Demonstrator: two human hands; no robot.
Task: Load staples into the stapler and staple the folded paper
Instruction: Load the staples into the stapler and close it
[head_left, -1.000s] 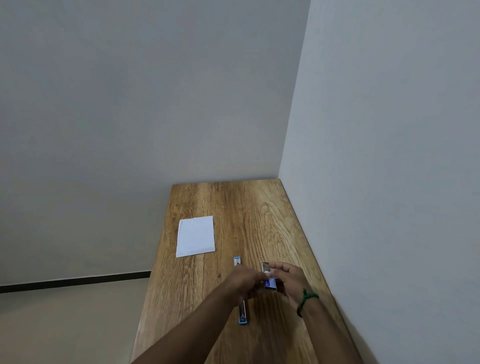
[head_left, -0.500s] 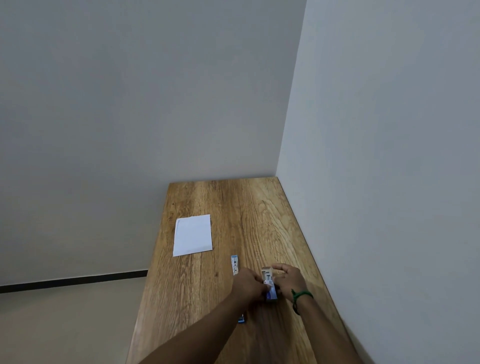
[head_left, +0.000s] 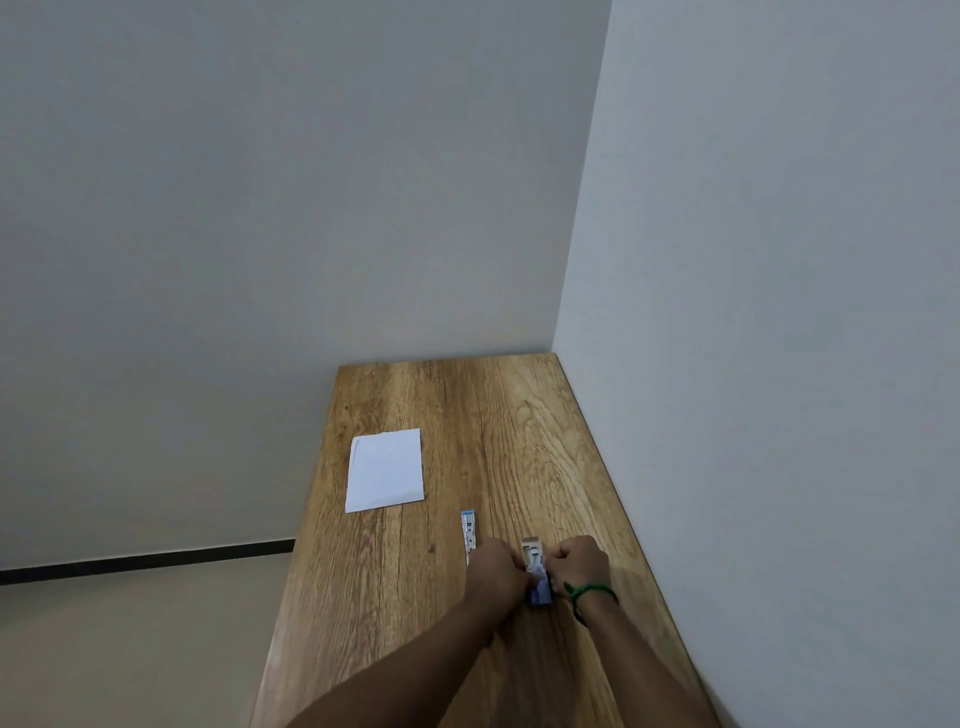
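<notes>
White staple box (head_left: 536, 570) sits pinched between left hand (head_left: 496, 571) and right hand (head_left: 579, 562).

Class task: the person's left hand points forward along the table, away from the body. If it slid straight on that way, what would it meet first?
Probably the stapler lying just beyond the left hand, though depth is unclear.
</notes>
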